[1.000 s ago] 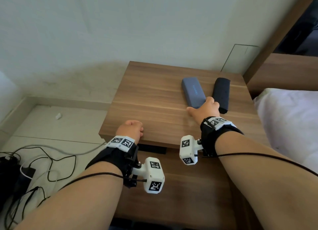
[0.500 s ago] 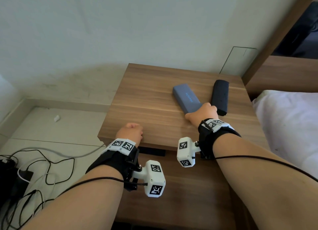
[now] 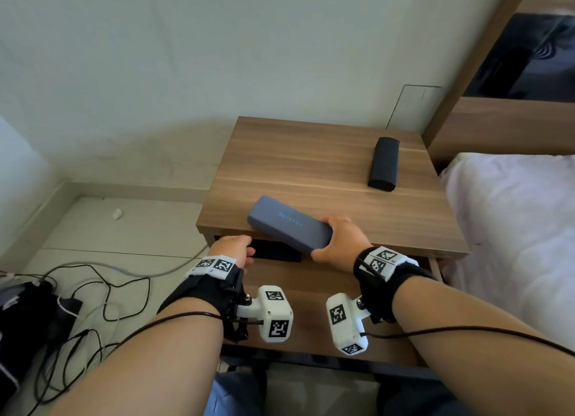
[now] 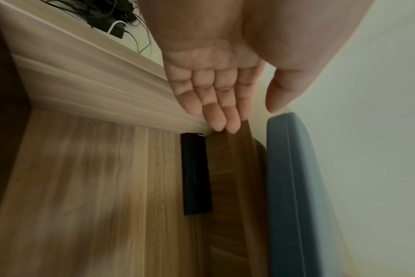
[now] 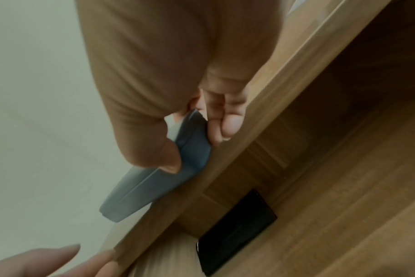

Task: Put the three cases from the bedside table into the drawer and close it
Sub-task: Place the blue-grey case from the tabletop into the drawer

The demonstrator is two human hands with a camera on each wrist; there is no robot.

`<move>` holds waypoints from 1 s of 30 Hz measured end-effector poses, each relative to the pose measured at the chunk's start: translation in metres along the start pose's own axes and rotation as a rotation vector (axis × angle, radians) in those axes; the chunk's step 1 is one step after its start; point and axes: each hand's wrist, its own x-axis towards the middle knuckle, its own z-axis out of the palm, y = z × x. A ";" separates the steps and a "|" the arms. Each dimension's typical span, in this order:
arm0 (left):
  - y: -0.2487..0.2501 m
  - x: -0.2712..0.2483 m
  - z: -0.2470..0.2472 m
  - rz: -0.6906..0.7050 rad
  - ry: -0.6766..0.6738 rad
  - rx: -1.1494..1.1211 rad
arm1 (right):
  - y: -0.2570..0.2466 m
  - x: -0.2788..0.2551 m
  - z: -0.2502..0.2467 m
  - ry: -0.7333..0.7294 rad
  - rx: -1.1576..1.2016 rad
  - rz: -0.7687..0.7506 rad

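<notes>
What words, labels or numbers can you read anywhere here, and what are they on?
Blue case: one line of small pale letters on its lid, too small to read.
Wrist bands and white camera blocks: black-and-white square code patterns only, no words.
Black case: no print visible.
Nothing else carries text.

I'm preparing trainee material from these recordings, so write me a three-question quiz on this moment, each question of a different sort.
1. True or false: the right hand has its grip on one end of the blue case.
2. Multiple choice: how many cases already lie in the open drawer? A none; B one; C two.
3. Fill the gap: the left hand, at the drawer's edge, holds ___.

Key: 1 true. 2 B, a single black case. 3 nothing; its fingers are almost straight.
</notes>
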 end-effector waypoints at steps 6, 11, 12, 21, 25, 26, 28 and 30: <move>-0.010 0.003 -0.003 -0.016 -0.015 -0.006 | 0.002 -0.008 0.003 -0.104 -0.043 -0.025; -0.022 -0.003 -0.006 -0.099 -0.048 -0.036 | 0.009 -0.014 0.017 -0.153 -0.066 -0.027; -0.025 -0.003 -0.005 -0.117 -0.059 -0.078 | 0.011 -0.013 0.020 -0.159 -0.070 -0.018; -0.035 0.019 0.005 -0.167 -0.063 -0.142 | 0.032 0.016 0.051 -0.246 -0.140 0.083; -0.037 0.036 0.011 -0.203 -0.054 -0.141 | 0.039 0.035 0.060 -0.263 -0.157 0.129; -0.039 0.040 0.012 -0.219 -0.063 -0.154 | 0.040 0.039 0.062 -0.269 -0.159 0.134; -0.041 0.048 0.015 -0.255 -0.080 -0.195 | 0.042 0.047 0.066 -0.282 -0.175 0.137; -0.042 0.055 0.018 -0.276 -0.087 -0.217 | 0.042 0.056 0.070 -0.307 -0.192 0.139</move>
